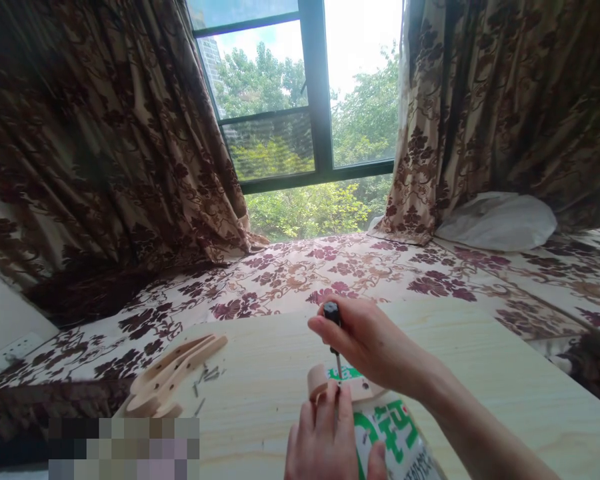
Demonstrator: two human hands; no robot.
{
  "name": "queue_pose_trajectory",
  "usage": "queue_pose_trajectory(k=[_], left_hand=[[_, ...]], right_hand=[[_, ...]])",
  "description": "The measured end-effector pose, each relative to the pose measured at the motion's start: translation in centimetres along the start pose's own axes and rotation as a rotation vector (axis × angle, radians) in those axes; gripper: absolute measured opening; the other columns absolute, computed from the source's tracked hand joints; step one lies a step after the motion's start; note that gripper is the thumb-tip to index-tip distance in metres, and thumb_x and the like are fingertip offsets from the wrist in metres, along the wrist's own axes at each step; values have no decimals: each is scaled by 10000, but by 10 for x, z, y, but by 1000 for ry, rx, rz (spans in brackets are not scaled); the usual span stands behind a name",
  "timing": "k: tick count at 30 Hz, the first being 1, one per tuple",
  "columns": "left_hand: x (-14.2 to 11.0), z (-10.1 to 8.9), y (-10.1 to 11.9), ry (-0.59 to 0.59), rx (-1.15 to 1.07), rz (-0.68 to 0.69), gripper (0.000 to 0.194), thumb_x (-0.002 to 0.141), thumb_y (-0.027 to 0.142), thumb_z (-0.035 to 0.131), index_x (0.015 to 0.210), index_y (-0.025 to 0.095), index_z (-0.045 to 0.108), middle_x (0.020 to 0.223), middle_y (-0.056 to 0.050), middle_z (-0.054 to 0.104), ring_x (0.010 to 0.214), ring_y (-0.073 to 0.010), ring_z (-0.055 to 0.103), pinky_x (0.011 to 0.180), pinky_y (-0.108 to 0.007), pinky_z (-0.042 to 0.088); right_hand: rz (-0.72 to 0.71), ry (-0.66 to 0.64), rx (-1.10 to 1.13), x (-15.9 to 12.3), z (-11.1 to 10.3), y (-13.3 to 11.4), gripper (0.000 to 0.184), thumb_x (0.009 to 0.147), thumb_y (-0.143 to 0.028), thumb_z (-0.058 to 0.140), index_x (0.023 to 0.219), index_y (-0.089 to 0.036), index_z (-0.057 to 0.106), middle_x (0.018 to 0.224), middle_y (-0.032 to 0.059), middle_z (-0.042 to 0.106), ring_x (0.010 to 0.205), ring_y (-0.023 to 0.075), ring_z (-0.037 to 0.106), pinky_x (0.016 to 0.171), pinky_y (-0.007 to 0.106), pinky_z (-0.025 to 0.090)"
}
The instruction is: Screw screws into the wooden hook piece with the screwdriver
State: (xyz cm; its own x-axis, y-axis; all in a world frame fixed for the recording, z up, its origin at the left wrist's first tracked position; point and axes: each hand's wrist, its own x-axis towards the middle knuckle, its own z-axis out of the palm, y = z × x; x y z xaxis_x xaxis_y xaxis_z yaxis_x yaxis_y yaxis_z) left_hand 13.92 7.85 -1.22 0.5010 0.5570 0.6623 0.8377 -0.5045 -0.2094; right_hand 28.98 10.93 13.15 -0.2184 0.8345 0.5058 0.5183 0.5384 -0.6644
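Note:
My right hand (375,340) is wrapped round the black handle of a screwdriver (332,312), which stands nearly upright. Its thin metal shaft points down at a pale wooden piece (317,381) with dark holes in it. My left hand (323,433) reaches in from below, and its fingertips press on that wooden piece by the screwdriver's tip. Whether a screw sits under the tip cannot be made out. Beneath the wood and my left hand lies a white plastic packet (397,427) with green printed characters.
On the pale wooden tabletop (260,347), several shaped wooden pieces (167,380) with holes lie at the left, beside loose screws (210,375). A flowered cloth (290,273) covers the ledge behind. A white plastic bag (500,220) rests at the far right. Pixelation hides the lower left.

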Motion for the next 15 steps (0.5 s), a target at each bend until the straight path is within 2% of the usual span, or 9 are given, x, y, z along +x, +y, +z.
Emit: queue_pose_trajectory(k=[8,15], left_hand=[[5,-6,7,69,-46,-44,440,903,388,370,1220,163,577,1243,-100,626,951,-271,641,677,-361,514],[8,-7,12,106,-68,-88,457,932,405,288,1181,166,587,1249,-125,612,989,-267,627,680,-356,502]], right_hand=[[31,-26,-14,-1,8,6,350,933,-400,453,649,-202,396,579,-33,455,541,95,397,516,258,269],[45,-21,-17,1,7,10,358,932,-397,446,637,-197,412,562,-28,474,533,93,414,517,255,281]])
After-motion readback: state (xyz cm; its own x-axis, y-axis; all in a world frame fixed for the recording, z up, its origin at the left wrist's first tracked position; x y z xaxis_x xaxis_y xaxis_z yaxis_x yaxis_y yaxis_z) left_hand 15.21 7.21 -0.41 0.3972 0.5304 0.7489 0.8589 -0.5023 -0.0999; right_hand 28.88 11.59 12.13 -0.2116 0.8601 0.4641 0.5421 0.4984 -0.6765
